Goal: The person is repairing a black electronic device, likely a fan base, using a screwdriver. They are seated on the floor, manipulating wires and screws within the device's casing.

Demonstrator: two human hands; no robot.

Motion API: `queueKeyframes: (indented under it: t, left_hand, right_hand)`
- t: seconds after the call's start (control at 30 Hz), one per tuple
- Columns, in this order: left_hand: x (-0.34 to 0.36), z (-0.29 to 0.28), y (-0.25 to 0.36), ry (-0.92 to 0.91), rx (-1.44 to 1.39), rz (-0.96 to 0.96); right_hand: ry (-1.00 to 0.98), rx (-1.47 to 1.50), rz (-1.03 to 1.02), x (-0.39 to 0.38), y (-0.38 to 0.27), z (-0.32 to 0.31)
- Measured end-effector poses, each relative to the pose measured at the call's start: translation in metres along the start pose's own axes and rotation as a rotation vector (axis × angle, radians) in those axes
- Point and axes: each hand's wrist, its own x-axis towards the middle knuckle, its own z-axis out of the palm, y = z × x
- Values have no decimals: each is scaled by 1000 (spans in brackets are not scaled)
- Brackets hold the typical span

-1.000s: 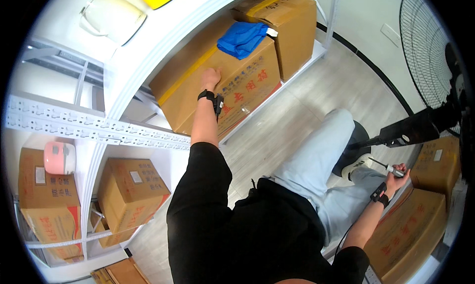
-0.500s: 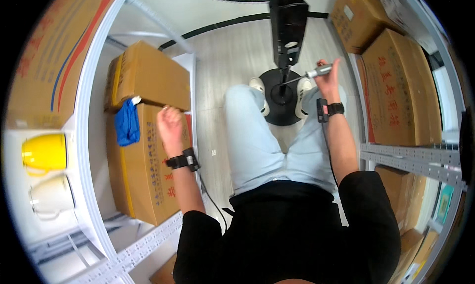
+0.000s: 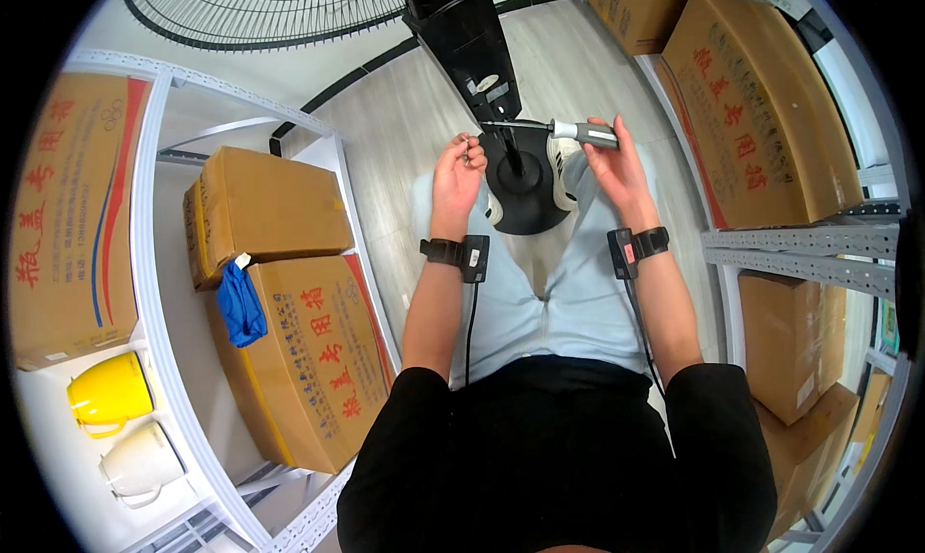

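My right hand (image 3: 617, 172) grips a grey-handled screwdriver (image 3: 583, 132), its thin shaft pointing left toward the black pole of a standing fan (image 3: 462, 42). My left hand (image 3: 456, 175) is raised beside the pole with the fingertips pinched together on something small, possibly a screw; I cannot make it out. Both hands hover above the fan's round black base (image 3: 525, 187), which stands between my feet. Each wrist wears a black band with a cable.
Cardboard boxes (image 3: 289, 351) fill a white metal shelf on my left, a blue cloth (image 3: 239, 305) draped on one. A yellow jug (image 3: 111, 394) and a cream jug (image 3: 143, 464) stand lower left. More boxes (image 3: 761, 110) sit on the grey shelf at right.
My view has turned toward the fan. My left hand left the boxes on the left shelf and came up beside the fan pole; the right hand brought the screwdriver closer in.
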Motion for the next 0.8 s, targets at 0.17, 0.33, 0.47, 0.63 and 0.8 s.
queueKeyframes:
  t: [0.17, 0.33, 0.47, 0.63, 0.8]
  left_hand:
    - [-1, 15, -13, 87, 162, 90]
    - [3, -12, -10, -15, 9, 75]
    - [4, -9, -12, -14, -68, 68]
    - [5, -10, -12, 21, -78, 52]
    - [4, -9, -11, 72, -114, 69]
  right_hand:
    - [40, -278, -89, -24, 7, 16]
    - [28, -365, -86, -28, 22, 18]
    - [51, -371, -125, -30, 31, 19]
    - [8, -428, -143, -32, 37, 15]
    - [-1, -414, -136, -36, 42, 18]
